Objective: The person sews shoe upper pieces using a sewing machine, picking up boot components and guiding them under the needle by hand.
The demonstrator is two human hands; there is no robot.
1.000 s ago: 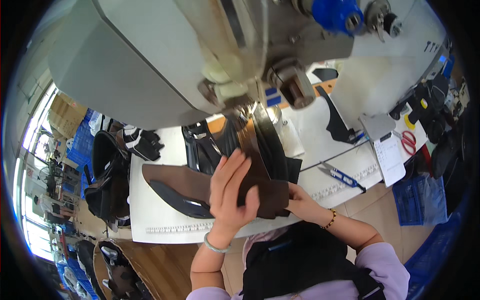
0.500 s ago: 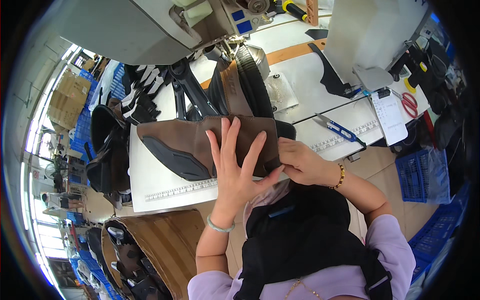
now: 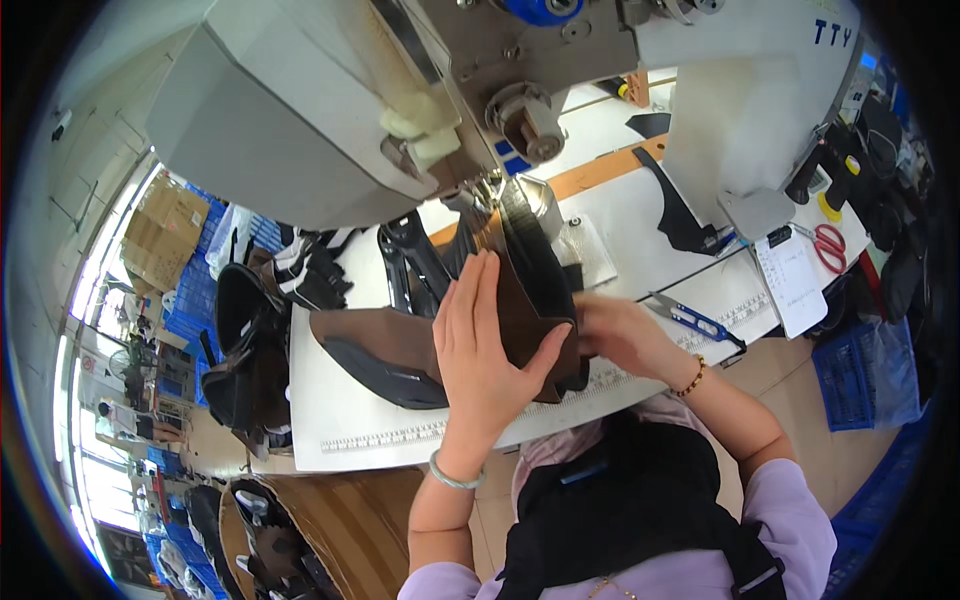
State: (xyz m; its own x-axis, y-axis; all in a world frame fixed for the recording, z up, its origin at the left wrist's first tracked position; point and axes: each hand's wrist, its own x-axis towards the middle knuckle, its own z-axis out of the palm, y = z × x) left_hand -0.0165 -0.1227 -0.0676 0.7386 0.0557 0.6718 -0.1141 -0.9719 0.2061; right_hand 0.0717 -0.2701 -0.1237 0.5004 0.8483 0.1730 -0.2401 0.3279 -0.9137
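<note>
The left hand [image 3: 485,345] lies flat, fingers straight and close together, thumb spread out to the right, pressed on the brown shoe upper piece [image 3: 400,340] that rests on the white table [image 3: 340,420] under the sewing machine [image 3: 400,110]. The right hand [image 3: 615,335] grips the piece's right edge; its fingers are partly hidden, so it seems a closed pinch. The piece curls up toward the machine's needle area. Free table lies to the lower left; blue thread snips [image 3: 690,320] lie just beside the right wrist. Both forearms rise from the lower edge, the left almost vertical.
</note>
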